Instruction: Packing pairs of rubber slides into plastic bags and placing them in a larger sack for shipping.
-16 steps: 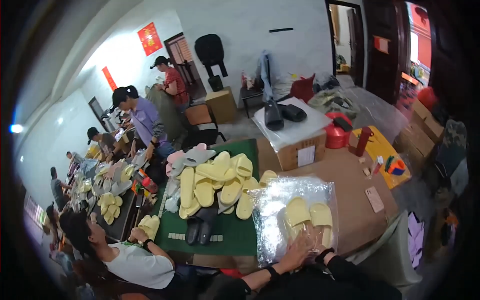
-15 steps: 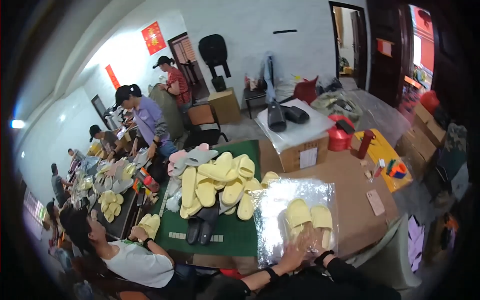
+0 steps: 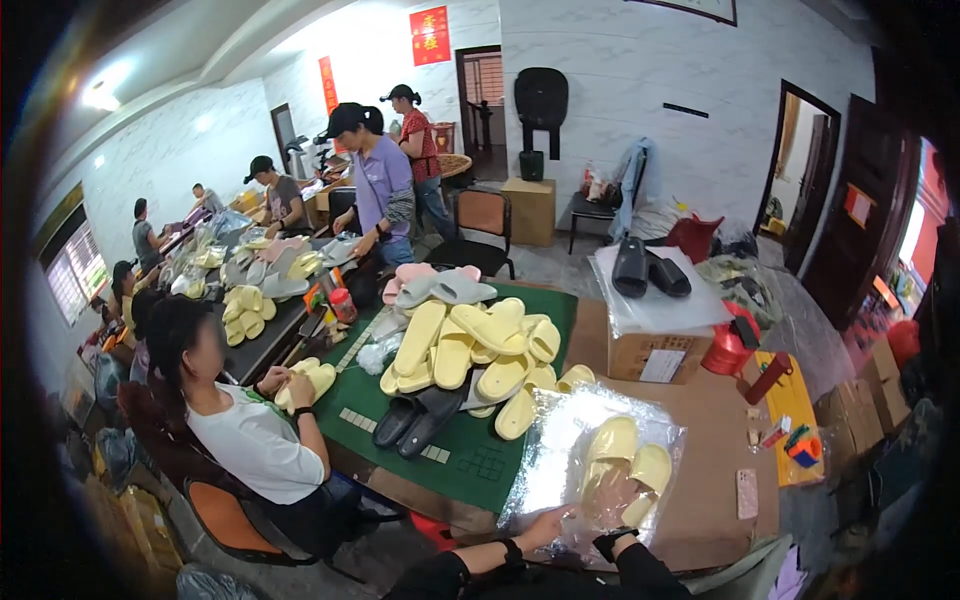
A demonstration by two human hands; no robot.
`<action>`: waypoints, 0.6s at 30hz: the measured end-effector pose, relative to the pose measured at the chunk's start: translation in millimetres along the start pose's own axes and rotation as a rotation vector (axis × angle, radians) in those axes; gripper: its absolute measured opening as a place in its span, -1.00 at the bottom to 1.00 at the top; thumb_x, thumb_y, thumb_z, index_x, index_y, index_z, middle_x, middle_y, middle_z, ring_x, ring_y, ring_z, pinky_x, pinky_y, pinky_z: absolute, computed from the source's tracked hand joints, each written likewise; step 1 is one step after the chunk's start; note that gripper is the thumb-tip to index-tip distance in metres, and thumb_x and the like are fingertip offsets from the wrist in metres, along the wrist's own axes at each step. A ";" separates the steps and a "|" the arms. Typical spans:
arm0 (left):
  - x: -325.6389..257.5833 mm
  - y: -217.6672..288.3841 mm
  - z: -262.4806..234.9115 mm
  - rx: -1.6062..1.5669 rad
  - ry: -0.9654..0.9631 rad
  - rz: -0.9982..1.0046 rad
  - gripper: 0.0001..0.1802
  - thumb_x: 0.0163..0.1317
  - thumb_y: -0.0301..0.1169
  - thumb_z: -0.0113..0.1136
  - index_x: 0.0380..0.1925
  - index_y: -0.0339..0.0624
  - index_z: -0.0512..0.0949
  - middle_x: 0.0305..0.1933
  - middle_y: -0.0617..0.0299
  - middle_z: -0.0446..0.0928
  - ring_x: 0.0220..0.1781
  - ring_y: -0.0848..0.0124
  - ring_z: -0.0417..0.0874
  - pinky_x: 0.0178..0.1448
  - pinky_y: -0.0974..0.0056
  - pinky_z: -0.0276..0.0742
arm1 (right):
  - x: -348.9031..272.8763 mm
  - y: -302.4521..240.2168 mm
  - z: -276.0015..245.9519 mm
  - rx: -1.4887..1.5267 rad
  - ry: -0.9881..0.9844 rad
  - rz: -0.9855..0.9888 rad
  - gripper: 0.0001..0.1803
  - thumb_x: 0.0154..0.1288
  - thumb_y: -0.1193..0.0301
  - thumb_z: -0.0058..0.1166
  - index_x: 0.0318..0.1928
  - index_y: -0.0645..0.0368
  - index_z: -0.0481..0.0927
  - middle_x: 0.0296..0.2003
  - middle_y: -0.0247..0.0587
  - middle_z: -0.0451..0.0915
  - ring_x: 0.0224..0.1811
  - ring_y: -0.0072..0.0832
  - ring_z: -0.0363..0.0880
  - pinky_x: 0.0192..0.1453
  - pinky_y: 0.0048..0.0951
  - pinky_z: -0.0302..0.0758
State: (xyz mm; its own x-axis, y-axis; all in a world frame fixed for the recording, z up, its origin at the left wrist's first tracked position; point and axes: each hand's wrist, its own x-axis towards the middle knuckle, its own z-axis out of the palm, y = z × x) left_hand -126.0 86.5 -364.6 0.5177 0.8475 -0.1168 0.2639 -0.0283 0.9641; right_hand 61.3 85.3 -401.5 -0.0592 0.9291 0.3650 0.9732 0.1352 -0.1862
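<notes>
A pair of yellow slippers (image 3: 612,440) lies in a clear plastic bag (image 3: 672,440) at the table's near edge, toes pointing away from me. My left hand (image 3: 546,527) pinches the bag's near left edge. My right hand (image 3: 618,497) reaches into the bag's near end, between the heels of the two slippers. Shiny film and the slippers blur its fingers, so their grip is hard to make out. More flat clear bags (image 3: 545,440) lie just left of the slippers, reflecting the light.
Yellow slippers (image 3: 455,350) are heaped on the green mat (image 3: 480,475), with black slippers (image 3: 420,420) beside them. A cardboard box (image 3: 655,355) stands ahead, and a phone (image 3: 747,493) lies at right. A seated co-worker (image 3: 265,430) on my left handles yellow slippers.
The view has swung left, so the scene appears shifted right. My left hand has drawn back from the slippers to the bag's near left edge. My right hand now lies farther into the bag.
</notes>
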 end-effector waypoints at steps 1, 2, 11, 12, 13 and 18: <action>1.5 -10.8 -1.7 -0.010 -0.028 -0.008 -0.26 0.03 -0.74 -0.20 0.27 0.03 0.12 -0.08 0.10 0.48 -0.45 0.54 0.45 -0.33 0.40 0.46 | 14.8 -4.3 -3.4 0.003 0.007 0.002 -0.41 -0.03 0.26 0.08 0.07 0.19 0.37 -0.02 0.14 0.33 0.07 0.03 0.25 0.10 0.05 0.14; 0.5 -14.0 -3.6 -0.020 -0.052 -0.018 -0.28 0.05 -0.73 -0.20 0.28 0.01 0.10 -0.13 0.10 0.48 -0.45 0.52 0.46 -0.34 0.38 0.46 | 29.0 -9.0 -7.2 0.008 0.012 0.001 -0.41 -0.04 0.26 0.09 0.07 0.19 0.37 -0.01 0.14 0.33 0.07 0.03 0.25 0.10 0.04 0.14; 16.8 -65.7 7.4 0.052 0.391 -0.223 -0.23 0.08 -0.49 0.04 0.24 -0.22 -0.15 -0.38 0.03 0.51 -0.32 0.11 0.56 -0.24 0.09 0.45 | 5.7 -5.1 -29.9 0.248 -0.032 0.290 -0.26 -0.16 0.19 0.20 0.05 0.33 0.33 0.13 0.19 0.15 0.20 0.07 0.08 0.28 -0.08 0.05; 18.9 -72.4 9.6 0.065 0.386 -0.291 -0.23 0.07 -0.44 0.08 0.22 -0.21 -0.12 -0.39 0.03 0.51 -0.32 0.12 0.55 -0.21 0.10 0.44 | -13.3 0.4 -15.9 0.186 0.043 0.335 -0.22 -0.19 0.19 0.23 0.06 0.37 0.31 0.14 0.25 0.15 0.21 0.15 0.05 0.31 -0.04 0.00; 17.8 -75.6 14.9 -0.060 0.416 -0.250 -0.38 0.08 -0.30 0.14 0.09 -0.25 0.14 -0.42 0.04 0.51 -0.33 0.11 0.55 -0.17 0.11 0.42 | -20.4 4.3 -15.5 0.306 0.031 0.346 -0.23 -0.19 0.20 0.24 0.04 0.38 0.32 0.12 0.26 0.18 0.20 0.17 0.06 0.32 -0.02 -0.01; 21.9 -90.2 16.0 0.264 0.445 -0.085 -0.63 0.07 -0.20 0.22 -0.36 -0.34 0.44 -0.43 0.02 0.47 -0.39 0.29 0.49 -0.31 0.22 0.39 | -38.0 12.2 -16.0 0.536 -0.019 0.413 -0.25 -0.23 0.32 0.27 0.06 0.33 0.34 0.11 0.20 0.24 0.24 0.06 0.08 0.31 -0.15 0.06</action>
State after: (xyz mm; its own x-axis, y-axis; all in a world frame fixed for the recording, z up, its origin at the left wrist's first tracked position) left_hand -125.4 99.1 -457.9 0.1051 0.9942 -0.0244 0.5155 -0.0335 0.8562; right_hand 79.0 46.2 -403.0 0.2852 0.9464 0.1515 0.6720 -0.0847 -0.7357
